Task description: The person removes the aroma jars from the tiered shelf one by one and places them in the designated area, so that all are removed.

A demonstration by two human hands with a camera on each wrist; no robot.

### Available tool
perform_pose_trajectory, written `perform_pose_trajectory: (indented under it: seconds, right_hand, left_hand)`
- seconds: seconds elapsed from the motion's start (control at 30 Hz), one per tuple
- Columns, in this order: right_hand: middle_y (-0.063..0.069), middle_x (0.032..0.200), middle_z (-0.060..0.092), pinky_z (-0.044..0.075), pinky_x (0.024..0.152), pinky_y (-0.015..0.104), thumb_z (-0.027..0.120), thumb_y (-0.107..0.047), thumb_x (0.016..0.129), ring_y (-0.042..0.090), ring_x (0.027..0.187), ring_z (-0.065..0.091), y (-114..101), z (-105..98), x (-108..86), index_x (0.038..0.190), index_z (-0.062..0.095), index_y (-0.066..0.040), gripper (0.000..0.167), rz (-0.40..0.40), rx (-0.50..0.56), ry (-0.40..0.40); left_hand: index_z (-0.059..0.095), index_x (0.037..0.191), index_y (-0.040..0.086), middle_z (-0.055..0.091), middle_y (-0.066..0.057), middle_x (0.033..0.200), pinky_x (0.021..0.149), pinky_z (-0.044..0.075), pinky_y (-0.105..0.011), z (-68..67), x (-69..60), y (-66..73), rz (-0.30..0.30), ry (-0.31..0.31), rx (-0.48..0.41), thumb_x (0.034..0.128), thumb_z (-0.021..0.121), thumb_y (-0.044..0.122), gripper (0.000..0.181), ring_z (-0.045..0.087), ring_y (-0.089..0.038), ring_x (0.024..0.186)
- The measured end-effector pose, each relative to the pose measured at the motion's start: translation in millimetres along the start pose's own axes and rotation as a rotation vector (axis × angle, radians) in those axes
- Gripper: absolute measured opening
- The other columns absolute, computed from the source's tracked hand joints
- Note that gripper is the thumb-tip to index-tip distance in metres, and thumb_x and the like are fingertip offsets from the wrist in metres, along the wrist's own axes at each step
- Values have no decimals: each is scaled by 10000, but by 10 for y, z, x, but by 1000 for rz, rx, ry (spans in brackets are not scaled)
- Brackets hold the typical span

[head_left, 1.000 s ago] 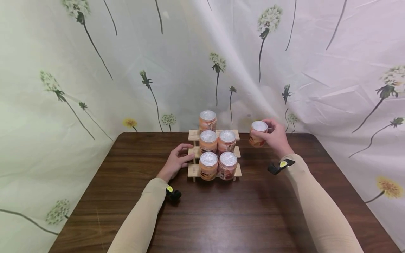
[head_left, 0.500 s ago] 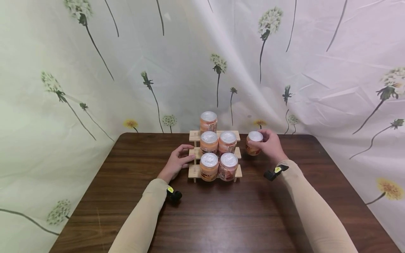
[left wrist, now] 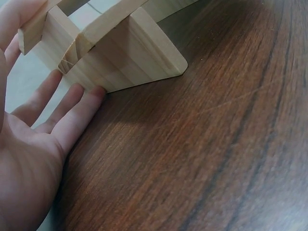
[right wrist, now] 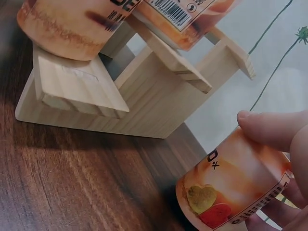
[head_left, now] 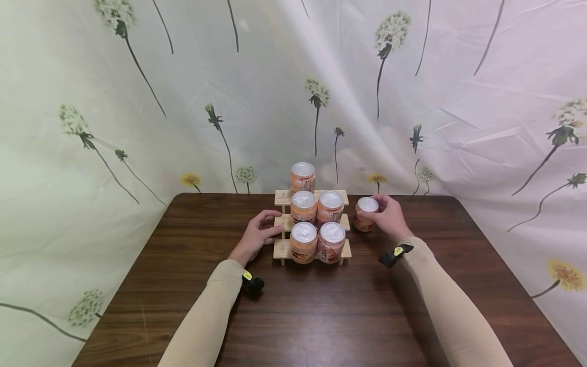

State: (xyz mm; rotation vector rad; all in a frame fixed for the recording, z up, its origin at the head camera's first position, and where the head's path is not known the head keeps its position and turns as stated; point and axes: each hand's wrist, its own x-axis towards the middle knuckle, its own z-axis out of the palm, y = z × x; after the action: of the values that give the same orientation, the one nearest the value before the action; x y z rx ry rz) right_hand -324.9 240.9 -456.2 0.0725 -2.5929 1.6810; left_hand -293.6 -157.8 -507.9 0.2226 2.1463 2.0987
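A wooden three-step rack bears several orange-labelled cans with silver lids. Two cans stand on the front step, such as this can; two on the middle step, and a single can on the top step's left part. My left hand touches the rack's left side, with extended fingertips against the wooden side panel in the left wrist view. To the right of the rack, my right hand grips another can between thumb and fingers, upright and low by the tabletop. Whether its base touches the table, I cannot tell.
The rack stands on a brown wood-grain table, near its back edge. Behind the table hangs a pale curtain with a dandelion print. The top step's right part shows bare wood.
My right hand has brought its can down and a little left, closer to the rack. My left hand and the cans on the rack stay where they were.
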Motion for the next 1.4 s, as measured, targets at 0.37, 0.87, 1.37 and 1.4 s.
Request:
perform_pose_trajectory:
  seconds: [0.37, 0.87, 1.37, 1.4]
  right_hand:
    - [220, 1381, 591, 464, 1076, 509, 915, -306, 843, 348, 1231, 563, 55, 33, -8, 1356, 529, 7, 715, 8, 8, 13]
    - [247, 1461, 533, 447, 1107, 565, 877, -379, 877, 392, 1312, 539, -21, -40, -25, 1439, 465, -2, 793, -35, -117, -27]
    - [161, 1498, 557, 383, 1178, 556, 829, -379, 922, 336, 1430, 482, -844, -10, 34, 1448, 543, -64, 677, -274, -51, 8]
    - [154, 1494, 562, 390, 1174, 551, 829, -384, 921, 329, 1421, 490, -895, 15, 38, 1449, 546, -73, 676, -278, -53, -1]
  left_hand:
    - [577, 1403, 129, 464, -195, 1502, 800, 613, -346, 5, -5, 2, -11, 5, -8, 994, 754, 175, 448, 649, -241, 1119]
    - [581, 1408, 158, 496, -179, 1482, 827, 605, -357, 16, -38, 44, -25, -1, 7, 1009, 738, 191, 430, 653, -243, 1160]
    - [585, 1387, 136, 505, -189, 1446, 817, 609, -354, 18, -30, 31, -25, 4, 0, 1009, 735, 170, 408, 663, -229, 1127]
    - [585, 1384, 137, 509, -188, 1445, 817, 610, -356, 19, -25, 31, -24, 6, -1, 1009, 734, 169, 405, 662, -235, 1132]
